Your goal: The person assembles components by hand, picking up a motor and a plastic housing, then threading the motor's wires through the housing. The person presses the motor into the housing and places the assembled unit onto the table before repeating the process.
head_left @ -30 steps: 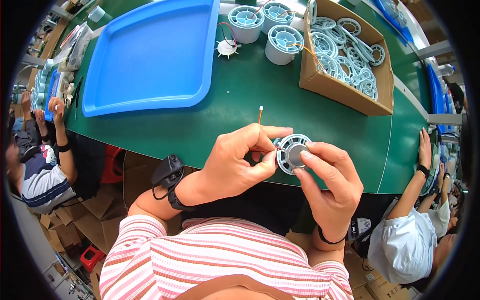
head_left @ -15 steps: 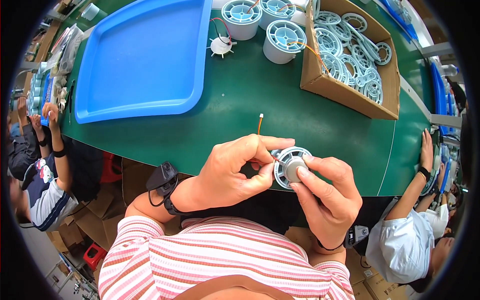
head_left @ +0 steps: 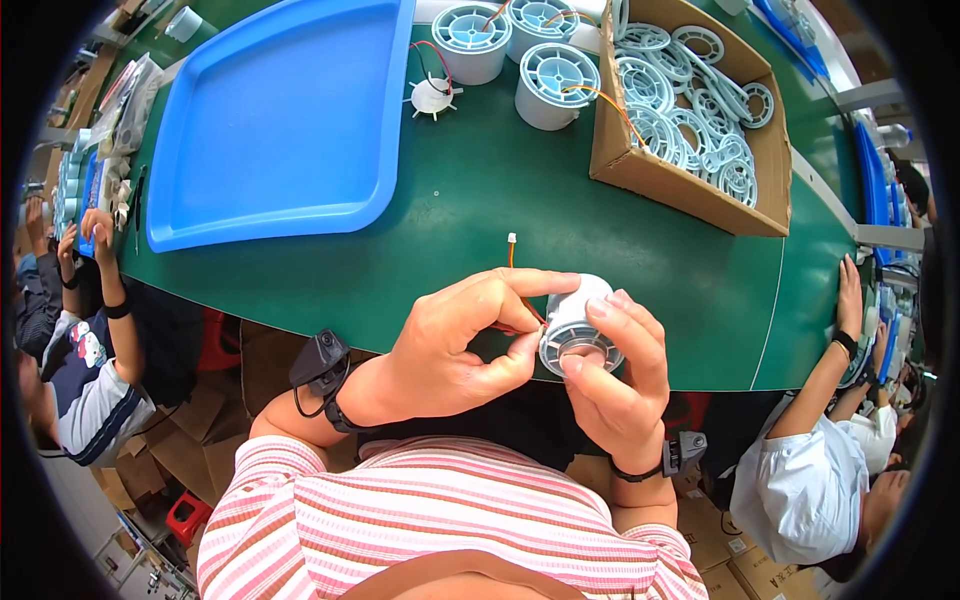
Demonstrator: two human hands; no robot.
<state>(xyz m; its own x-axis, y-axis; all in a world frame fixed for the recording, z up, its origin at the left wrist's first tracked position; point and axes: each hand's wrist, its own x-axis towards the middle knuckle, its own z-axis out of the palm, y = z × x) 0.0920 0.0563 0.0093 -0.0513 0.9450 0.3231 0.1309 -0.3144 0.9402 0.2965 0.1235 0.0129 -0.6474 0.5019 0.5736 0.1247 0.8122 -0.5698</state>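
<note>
Over the table's near edge, a white cylindrical housing (head_left: 574,312) is tilted so its round spoked end faces me. My right hand (head_left: 625,355) is closed around it, thumb at the spoked end and fingers along its side. My left hand (head_left: 465,335) pinches thin orange and red wires (head_left: 533,312) at the left of the housing's rim, its index finger stretched onto the housing's side. The wires' loose end stands up beyond my left hand, with a small white connector (head_left: 512,238). My left fingertips partly hide where the wires meet the housing.
A large blue tray (head_left: 275,222) lies at the left of the green table (head_left: 460,225). Similar white housings (head_left: 548,108) and a finned white part (head_left: 432,96) stand behind. A cardboard box (head_left: 690,200) holds several pale spoked rings. Co-workers sit on both sides.
My right hand has turned the housing, so its white side wall now shows and its spoked end tips toward me. The right fingers have moved left and around it; the left hand keeps its pinch.
</note>
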